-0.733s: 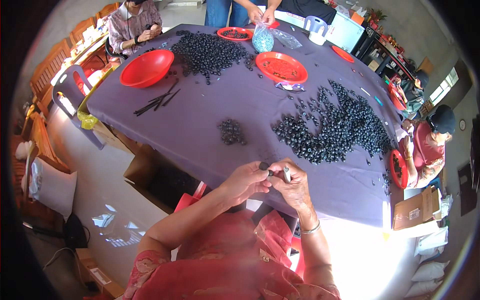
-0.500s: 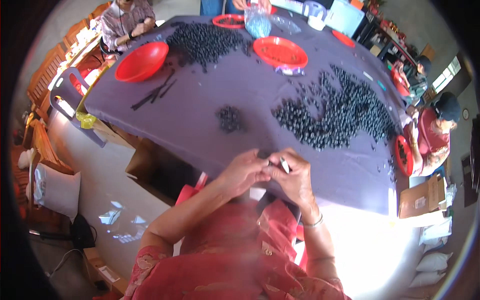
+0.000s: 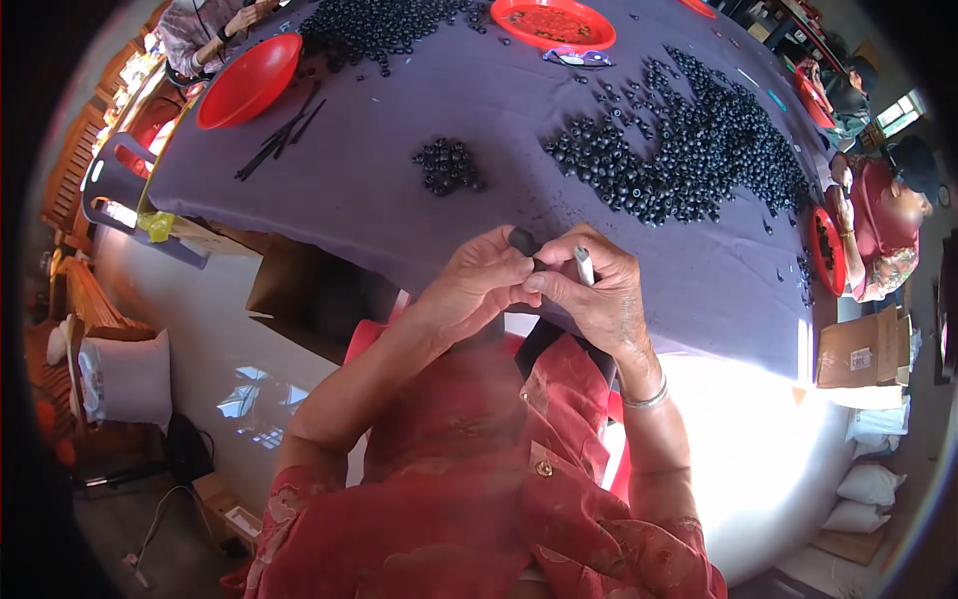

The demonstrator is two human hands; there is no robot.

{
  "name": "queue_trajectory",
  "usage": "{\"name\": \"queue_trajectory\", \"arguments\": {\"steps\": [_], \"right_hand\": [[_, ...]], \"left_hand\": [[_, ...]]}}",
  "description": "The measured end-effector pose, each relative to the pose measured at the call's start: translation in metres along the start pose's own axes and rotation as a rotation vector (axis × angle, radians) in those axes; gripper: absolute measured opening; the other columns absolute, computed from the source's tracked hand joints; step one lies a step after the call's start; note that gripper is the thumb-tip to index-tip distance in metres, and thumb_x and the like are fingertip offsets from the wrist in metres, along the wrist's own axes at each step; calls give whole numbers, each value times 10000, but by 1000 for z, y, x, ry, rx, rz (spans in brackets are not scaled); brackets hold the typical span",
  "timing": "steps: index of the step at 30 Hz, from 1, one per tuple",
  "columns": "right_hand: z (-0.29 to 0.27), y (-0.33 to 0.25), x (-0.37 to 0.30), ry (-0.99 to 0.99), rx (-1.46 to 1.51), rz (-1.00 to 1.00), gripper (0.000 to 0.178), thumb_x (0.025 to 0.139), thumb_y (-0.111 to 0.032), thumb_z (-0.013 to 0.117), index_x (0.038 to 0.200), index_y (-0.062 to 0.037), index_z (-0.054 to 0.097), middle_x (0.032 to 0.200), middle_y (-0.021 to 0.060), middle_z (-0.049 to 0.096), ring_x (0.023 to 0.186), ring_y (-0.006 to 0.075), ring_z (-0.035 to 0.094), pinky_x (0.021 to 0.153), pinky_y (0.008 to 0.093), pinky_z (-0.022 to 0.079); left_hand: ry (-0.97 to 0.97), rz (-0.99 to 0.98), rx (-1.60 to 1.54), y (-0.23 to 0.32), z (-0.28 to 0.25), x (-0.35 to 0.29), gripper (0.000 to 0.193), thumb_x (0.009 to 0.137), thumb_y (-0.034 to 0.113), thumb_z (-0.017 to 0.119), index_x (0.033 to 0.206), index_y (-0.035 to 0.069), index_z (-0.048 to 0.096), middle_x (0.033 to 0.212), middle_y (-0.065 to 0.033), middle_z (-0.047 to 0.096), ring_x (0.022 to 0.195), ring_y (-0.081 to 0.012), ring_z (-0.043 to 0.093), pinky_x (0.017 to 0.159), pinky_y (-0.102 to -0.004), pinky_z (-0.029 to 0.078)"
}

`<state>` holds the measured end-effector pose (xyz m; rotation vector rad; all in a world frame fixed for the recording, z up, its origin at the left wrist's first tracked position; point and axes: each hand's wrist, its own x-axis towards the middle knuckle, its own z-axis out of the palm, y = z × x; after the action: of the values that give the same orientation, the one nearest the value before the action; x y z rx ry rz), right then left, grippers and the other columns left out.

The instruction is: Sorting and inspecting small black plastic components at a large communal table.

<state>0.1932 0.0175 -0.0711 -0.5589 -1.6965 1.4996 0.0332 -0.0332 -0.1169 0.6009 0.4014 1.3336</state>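
My two hands meet in front of my chest, over the near edge of the purple-covered table (image 3: 379,170). Between the fingertips of my left hand (image 3: 479,275) is a small black rubber-like piece (image 3: 522,241). My right hand (image 3: 607,290) grips a slim pale tool (image 3: 584,266), pen-like in shape, whose working end is hidden by the fingers. Its thumb and forefinger press against the black piece. Beyond my hands lies a small cluster of round black parts (image 3: 447,167), and to its right a wide heap of similar parts (image 3: 679,165).
A red basin (image 3: 249,82) and several dark strips (image 3: 281,140) are at the left. Another black heap (image 3: 369,30) and a red tray (image 3: 554,22) lie farther back. Other people sit around the table. An open cardboard box (image 3: 314,285) stands below its left edge.
The view has tilted down, so the table and its heaps sit higher in the picture. My hands stay together, and the black piece shows more plainly above the left fingertips.
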Motion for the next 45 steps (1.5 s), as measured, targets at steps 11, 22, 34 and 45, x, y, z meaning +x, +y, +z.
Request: {"name": "queue_trajectory", "arguments": {"steps": [11, 22, 34, 45], "right_hand": [[-9, 1, 3, 23, -52, 61, 49, 851, -37, 641, 879, -2, 662, 780, 8, 607, 705, 62, 529, 655, 217, 434], [-14, -12, -11, -61, -612, -271, 249, 824, -120, 671, 1041, -3, 634, 746, 63, 585, 648, 151, 551, 588, 256, 460], [-4, -8, -8, 45, -838, -443, 295, 707, -216, 754, 951, -90, 646, 629, 34, 486, 540, 215, 519, 465, 347, 421], [-8, -8, -6, 21, -862, -469, 292, 711, -227, 738, 953, -90, 648, 628, 34, 483, 543, 211, 520, 467, 342, 425]], "left_hand": [[6, -16, -18, 4, 7, -2, 105, 892, 154, 614, 934, 105, 531, 818, -15, 579, 740, -112, 524, 688, -303, 457], [-48, 91, -88, 6, 9, -2, 50, 922, 57, 519, 962, 87, 525, 873, -43, 602, 801, -132, 584, 739, -293, 490], [-3, 78, -127, -1, 10, -1, 41, 931, 80, 524, 960, 106, 536, 943, -26, 612, 859, -119, 586, 766, -297, 498], [31, 51, -118, -5, 11, -2, 21, 947, 117, 508, 945, 112, 529, 898, -36, 602, 824, -124, 576, 746, -316, 490]]}}
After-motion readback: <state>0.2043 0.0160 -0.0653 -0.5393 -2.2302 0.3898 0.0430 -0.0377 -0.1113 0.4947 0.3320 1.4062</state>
